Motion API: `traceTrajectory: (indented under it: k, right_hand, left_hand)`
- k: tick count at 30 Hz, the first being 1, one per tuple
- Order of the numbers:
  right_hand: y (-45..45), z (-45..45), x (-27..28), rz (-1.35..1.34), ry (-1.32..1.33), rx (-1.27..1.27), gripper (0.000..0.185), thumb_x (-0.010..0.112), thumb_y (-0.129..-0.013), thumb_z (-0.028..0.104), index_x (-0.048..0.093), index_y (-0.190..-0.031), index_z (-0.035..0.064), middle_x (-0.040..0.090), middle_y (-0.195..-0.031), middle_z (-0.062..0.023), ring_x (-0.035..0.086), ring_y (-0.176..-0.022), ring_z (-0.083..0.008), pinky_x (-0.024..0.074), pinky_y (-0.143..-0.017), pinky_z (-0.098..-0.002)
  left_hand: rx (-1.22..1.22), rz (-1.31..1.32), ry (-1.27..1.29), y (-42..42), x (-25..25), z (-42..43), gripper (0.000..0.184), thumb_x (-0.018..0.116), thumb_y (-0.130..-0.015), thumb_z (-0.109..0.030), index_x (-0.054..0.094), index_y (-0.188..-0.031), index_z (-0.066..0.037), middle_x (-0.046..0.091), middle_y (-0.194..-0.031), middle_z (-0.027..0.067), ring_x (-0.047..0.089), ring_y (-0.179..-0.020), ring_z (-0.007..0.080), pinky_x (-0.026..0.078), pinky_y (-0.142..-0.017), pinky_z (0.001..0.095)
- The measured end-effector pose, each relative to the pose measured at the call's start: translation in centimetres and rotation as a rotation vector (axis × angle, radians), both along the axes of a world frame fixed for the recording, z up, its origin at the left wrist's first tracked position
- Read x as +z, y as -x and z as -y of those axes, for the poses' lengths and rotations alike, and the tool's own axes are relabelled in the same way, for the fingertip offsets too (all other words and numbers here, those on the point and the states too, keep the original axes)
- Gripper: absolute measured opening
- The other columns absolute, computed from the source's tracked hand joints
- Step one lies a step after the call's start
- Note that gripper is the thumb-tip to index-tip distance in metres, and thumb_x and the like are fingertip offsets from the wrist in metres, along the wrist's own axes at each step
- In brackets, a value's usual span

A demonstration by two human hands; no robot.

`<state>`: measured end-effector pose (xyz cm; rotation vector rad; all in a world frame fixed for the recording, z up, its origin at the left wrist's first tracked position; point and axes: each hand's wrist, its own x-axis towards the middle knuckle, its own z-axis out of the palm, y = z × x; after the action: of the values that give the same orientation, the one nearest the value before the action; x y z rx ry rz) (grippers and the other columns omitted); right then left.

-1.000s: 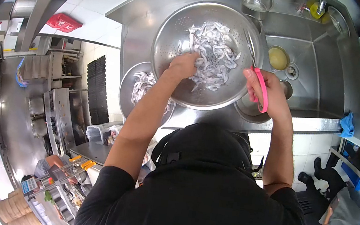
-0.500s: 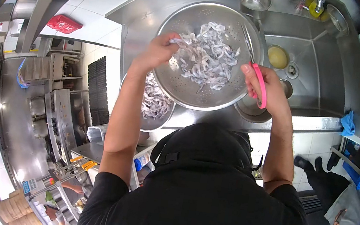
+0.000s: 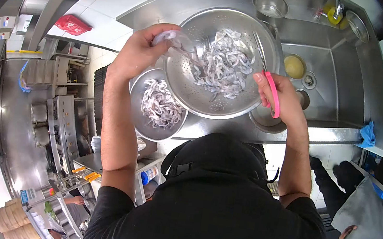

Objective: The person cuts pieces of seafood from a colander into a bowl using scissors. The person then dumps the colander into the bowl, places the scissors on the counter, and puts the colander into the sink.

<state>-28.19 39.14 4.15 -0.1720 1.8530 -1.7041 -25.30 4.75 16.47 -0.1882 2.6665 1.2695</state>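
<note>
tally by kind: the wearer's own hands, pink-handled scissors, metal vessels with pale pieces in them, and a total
Hands: 2 (left hand, right hand)
Pink-handled scissors: 1
Metal vessels with pale pieces: 2 (colander, smaller bowl)
Total: 5

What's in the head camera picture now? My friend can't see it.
A person's left hand holds a pale, floppy piece, maybe squid, near a big colander of more pieces; their right hand holds pink-handled scissors. A smaller bowl of similar pieces sits alongside.
</note>
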Motion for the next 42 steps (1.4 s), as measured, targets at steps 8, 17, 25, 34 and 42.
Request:
traceTrajectory:
  k: [8, 17, 25, 34, 42]
  right_hand:
    - [-0.5, 1.0, 0.4, 0.010, -0.051, 0.080, 0.055, 0.073, -0.095, 0.058, 0.066, -0.079, 0.0060, 0.054, -0.063, 0.0031, 0.051, -0.054, -0.0069, 0.0421, -0.053, -0.0250]
    - [-1.2, 2.2, 0.3, 0.021, -0.064, 0.117, 0.053, 0.075, -0.095, 0.056, 0.067, -0.083, 0.0051, 0.052, -0.063, 0.0042, 0.049, -0.055, -0.0065, 0.0408, -0.053, -0.0248]
    - [-1.2, 1.8, 0.1, 0.033, -0.080, 0.107, 0.051, 0.073, -0.097, 0.055, 0.066, -0.084, 0.0063, 0.053, -0.064, 0.0048, 0.050, -0.054, -0.0059, 0.0394, -0.050, -0.0240]
    - [-0.2, 1.4, -1.5, 0.001, -0.075, 0.067, 0.056, 0.073, -0.095, 0.060, 0.069, -0.082, 0.0059, 0.055, -0.064, 0.0033, 0.051, -0.054, -0.0068, 0.0400, -0.051, -0.0247]
    - [0.5, 2.1, -0.6, -0.021, -0.111, 0.086, 0.056, 0.075, -0.094, 0.057, 0.065, -0.076, 0.0054, 0.055, -0.060, 0.0022, 0.053, -0.054, -0.0083, 0.0414, -0.053, -0.0258]
  left_hand:
    - [0.054, -0.033, 0.074, -0.9, 0.4, 1.2, 0.024, 0.058, -0.104, -0.012, 0.072, -0.123, -0.010, 0.066, -0.093, -0.0031, 0.058, -0.082, 0.0047, 0.046, -0.063, 0.0221]
    - [0.106, -0.084, 0.067, -1.7, -1.3, 1.7, 0.020, 0.058, -0.104, -0.012, 0.072, -0.118, -0.008, 0.070, -0.097, 0.0000, 0.058, -0.081, 0.0053, 0.049, -0.070, 0.0227]
    - [0.191, -0.104, 0.096, -4.0, -0.2, 2.0, 0.020, 0.062, -0.103, -0.012, 0.070, -0.119, -0.003, 0.070, -0.093, 0.0016, 0.056, -0.072, 0.0054, 0.048, -0.066, 0.0229]
    - [0.356, 0.298, 0.316, -12.0, -8.6, 8.2, 0.033, 0.072, -0.096, -0.021, 0.070, -0.124, -0.005, 0.073, -0.090, 0.0115, 0.070, -0.074, 0.0165, 0.056, -0.067, 0.0321]
    - [0.204, -0.102, 0.462, -7.4, -12.6, 2.6, 0.015, 0.073, -0.090, -0.009, 0.076, -0.105, -0.007, 0.075, -0.104, 0.0133, 0.073, -0.089, 0.0285, 0.057, -0.076, 0.0390]
